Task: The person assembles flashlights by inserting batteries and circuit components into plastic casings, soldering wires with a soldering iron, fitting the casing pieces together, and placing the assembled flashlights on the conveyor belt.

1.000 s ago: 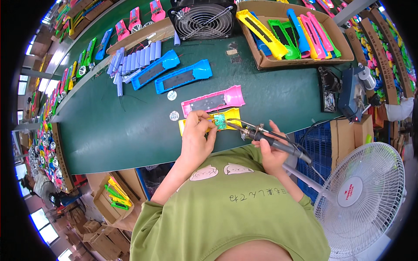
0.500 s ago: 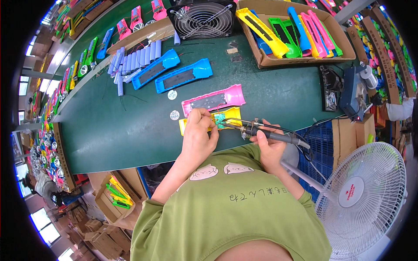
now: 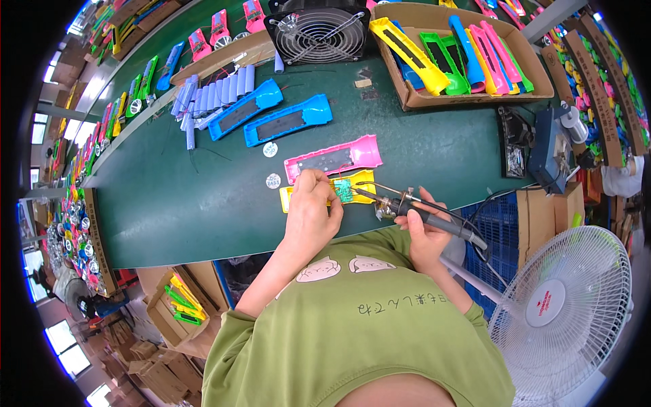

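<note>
A yellow plastic shell lies on the green bench with a small green circuit board in it. My left hand rests over the shell's left part, fingertips pinched beside the board; what they grip is hidden, though thin wires show near them. In my right hand is a soldering iron with a thin curved feed tube, its front end pointing left at the board's right side. Whether the tip touches the board is too small to tell. Just beyond lies a pink shell with a dark inner panel.
Two blue shells and a heap of purple battery cells lie at the far left. Behind stand a black fan and a carton of coloured shells. At right are a blue solder-feeding unit and a white floor fan.
My right hand has drawn the soldering iron slightly right and back, uncovering more of the green board. My left hand keeps its pinch at the yellow shell. The view has shifted a little.
</note>
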The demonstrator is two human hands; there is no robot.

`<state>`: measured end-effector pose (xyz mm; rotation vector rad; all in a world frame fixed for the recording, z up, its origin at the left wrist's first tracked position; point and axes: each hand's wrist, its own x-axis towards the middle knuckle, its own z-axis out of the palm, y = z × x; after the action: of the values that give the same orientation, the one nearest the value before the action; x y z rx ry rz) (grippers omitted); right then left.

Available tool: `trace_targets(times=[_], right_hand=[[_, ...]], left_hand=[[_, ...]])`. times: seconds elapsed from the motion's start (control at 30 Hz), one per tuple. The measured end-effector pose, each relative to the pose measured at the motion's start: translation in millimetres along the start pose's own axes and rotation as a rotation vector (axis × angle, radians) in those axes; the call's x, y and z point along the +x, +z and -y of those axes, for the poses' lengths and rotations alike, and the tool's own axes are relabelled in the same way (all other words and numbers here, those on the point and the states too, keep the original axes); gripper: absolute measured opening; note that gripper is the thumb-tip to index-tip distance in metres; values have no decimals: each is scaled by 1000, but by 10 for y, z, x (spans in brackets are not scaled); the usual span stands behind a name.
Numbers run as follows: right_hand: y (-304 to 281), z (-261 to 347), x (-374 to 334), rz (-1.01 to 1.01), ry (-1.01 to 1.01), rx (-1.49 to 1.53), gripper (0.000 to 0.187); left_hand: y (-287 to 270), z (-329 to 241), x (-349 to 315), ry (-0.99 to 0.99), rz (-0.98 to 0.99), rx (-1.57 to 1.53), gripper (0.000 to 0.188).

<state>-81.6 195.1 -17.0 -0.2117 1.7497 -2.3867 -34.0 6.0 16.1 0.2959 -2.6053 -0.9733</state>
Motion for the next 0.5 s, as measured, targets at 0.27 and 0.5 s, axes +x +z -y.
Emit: trace_targets(times=[0.27,0.5], right_hand=[[0,-2,-22,64,-32,-15,24],[-48,-24,-28,93,-42,-41,26]], left_hand=[[24,-16,17,3,-15,44,15],[-32,82,-549,-345,-154,-869,20]])
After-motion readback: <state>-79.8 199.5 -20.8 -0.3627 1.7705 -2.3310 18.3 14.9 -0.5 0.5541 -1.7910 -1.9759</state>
